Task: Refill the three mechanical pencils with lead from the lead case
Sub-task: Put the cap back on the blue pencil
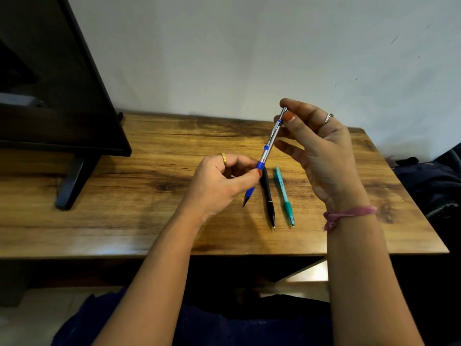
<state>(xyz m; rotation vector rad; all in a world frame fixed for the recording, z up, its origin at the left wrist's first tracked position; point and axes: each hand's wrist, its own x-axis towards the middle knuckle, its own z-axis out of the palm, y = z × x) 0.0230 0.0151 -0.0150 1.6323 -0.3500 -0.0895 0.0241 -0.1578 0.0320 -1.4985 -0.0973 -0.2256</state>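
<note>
I hold a silver and blue mechanical pencil [268,148] tilted above the wooden table [124,196], its tip pointing down toward me. My left hand [222,183] grips its blue grip section. My right hand [316,151] pinches its top end between thumb and forefinger. A black pencil [269,201] and a teal pencil [284,196] lie side by side on the table just below my hands. No lead case is visible.
A dark monitor [55,91] on its stand [72,181] fills the table's left side. A white wall runs behind the table. A dark bag or chair [434,181] sits off the right edge.
</note>
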